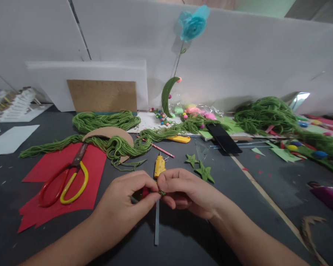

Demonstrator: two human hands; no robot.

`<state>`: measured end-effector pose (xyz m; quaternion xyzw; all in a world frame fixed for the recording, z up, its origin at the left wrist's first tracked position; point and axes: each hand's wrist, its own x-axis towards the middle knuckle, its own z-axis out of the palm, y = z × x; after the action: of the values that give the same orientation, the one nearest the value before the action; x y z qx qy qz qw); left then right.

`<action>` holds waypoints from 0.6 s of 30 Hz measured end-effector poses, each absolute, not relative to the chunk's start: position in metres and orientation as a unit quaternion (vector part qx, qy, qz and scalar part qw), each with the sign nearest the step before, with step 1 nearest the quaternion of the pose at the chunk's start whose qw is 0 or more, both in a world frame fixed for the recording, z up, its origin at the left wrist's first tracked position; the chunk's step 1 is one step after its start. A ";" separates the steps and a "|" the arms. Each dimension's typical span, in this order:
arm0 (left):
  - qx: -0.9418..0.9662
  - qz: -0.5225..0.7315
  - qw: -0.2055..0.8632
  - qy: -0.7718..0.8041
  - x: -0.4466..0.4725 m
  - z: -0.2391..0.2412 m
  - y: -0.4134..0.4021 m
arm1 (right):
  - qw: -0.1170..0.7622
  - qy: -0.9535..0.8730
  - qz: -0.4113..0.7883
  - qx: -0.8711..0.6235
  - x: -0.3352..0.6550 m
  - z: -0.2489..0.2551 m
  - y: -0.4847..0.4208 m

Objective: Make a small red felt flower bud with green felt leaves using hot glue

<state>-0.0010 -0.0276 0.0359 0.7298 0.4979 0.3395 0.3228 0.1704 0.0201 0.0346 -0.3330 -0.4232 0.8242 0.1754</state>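
Note:
My left hand (127,201) and my right hand (184,192) meet low in the middle of the dark table (183,236), fingertips pinched together. Between them sits a small red piece (145,192) and a tiny green bit (162,193); the left fingers close on the red piece, the right on the green bit. A pale thin stick (157,225) runs down from under the hands towards me. Just behind the fingers lies a yellow glue gun (159,165). Two green felt stars (202,168) lie right of it.
Scissors with red and yellow handles (66,181) rest on a red sheet (66,177) at left. Green yarn bundles (113,142) spread across the back, with a black phone (223,137), a yellow comb (180,139), a pencil (161,149) and a blue paper flower (192,24) against white boards.

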 end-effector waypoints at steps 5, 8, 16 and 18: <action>0.708 0.400 0.330 0.480 0.000 0.035 -0.026 | 0.191 -0.376 0.858 -0.293 0.165 0.028 0.016; 0.677 0.421 0.350 0.492 0.000 0.032 -0.023 | 0.218 -0.379 0.849 -0.295 0.163 0.025 0.015; 0.505 0.481 0.510 0.504 -0.005 0.024 -0.014 | 0.270 -0.458 0.769 -0.354 0.152 0.033 0.019; 0.464 0.510 0.531 0.492 -0.007 0.023 -0.011 | 0.292 -0.492 0.725 -0.383 0.145 0.038 0.020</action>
<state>-0.0072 -0.0107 0.0230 0.4644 0.4922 0.5097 0.5313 0.1453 0.0205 0.0378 -0.3828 -0.4920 0.7254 0.2919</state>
